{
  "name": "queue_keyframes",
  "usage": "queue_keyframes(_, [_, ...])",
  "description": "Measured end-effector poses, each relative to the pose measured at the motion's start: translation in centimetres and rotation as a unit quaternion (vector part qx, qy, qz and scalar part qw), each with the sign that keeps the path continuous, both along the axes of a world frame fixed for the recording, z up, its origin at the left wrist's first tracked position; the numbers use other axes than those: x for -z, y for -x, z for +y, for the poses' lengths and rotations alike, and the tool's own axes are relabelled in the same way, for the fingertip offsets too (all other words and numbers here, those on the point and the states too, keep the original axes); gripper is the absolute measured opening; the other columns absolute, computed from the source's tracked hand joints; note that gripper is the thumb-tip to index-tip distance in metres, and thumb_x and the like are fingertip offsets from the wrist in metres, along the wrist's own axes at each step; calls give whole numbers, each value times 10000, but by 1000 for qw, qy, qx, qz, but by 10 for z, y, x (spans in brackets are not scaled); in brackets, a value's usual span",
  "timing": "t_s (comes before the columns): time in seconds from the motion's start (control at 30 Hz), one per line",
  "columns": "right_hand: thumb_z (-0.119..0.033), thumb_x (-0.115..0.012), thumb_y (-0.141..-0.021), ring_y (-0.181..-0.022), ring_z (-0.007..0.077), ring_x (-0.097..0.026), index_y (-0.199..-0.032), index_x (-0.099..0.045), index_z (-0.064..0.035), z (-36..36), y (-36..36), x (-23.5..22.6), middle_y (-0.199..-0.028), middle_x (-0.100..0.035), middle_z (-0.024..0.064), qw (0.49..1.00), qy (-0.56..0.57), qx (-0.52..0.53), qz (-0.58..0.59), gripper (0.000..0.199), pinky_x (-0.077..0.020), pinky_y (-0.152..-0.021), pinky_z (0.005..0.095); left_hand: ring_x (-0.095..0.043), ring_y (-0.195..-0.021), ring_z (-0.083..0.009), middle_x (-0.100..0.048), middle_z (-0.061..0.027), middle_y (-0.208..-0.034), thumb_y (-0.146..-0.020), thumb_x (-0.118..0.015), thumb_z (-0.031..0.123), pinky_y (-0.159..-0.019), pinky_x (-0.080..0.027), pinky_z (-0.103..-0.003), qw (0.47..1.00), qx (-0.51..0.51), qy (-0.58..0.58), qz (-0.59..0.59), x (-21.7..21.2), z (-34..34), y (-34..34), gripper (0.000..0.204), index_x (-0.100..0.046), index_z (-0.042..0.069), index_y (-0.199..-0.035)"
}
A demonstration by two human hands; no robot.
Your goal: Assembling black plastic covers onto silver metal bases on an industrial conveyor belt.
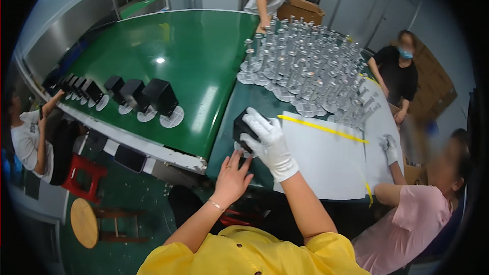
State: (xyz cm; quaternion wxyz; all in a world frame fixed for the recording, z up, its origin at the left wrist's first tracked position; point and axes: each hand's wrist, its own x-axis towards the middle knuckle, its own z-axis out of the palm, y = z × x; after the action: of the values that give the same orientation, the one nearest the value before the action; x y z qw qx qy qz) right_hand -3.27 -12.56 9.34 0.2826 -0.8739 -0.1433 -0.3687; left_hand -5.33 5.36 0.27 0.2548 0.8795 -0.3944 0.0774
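My right hand (271, 145), in a white glove, is closed around a black box-shaped piece (239, 128) at the near edge of the table. Under the black piece, a clear round base (242, 148) shows in part between my hands. My bare left hand (232, 179) reaches in from below with its fingers spread, the fingertips touching that base. The lower part of the black piece is partly hidden by my gloved fingers.
Several clear stands (305, 71) with round bases crowd the table ahead to the right. White sheets (326, 160) with yellow tape (326, 129) lie right of my hands. Black boxes on clear bases (160, 97) line the green belt (183, 56). Co-workers are around; one gloved hand (389, 150) rests nearby.
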Motion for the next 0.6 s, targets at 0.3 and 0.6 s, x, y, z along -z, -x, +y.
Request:
queue_keyframes(0.3, [-269, -832, -813, -1260, 374, -572, -1364, -618, -46, 10, 13, -21, -1448, -589, 187, 996, -52, 18, 74, 632, -456, -1075, 434, -514, -1288, -435, -668, -254, -1175, -987, -596, 324, -1137, -303, -637, 993, -53, -85, -61, 45, -29, -62, 363, -745, -7, -1003])
queue_keyframes(0.6, [-241, -785, -860, -1229, 382, -599, -1209, -702, -20, -100, 45, 94, -1321, -669, 192, 969, -6, 201, 147, 422, -487, -1061, 453, -616, -1122, -421, -699, -264, -1028, -980, -612, 344, -1085, -379, -559, 965, -231, -103, -63, 0, 78, -139, 377, -734, -5, -1052])
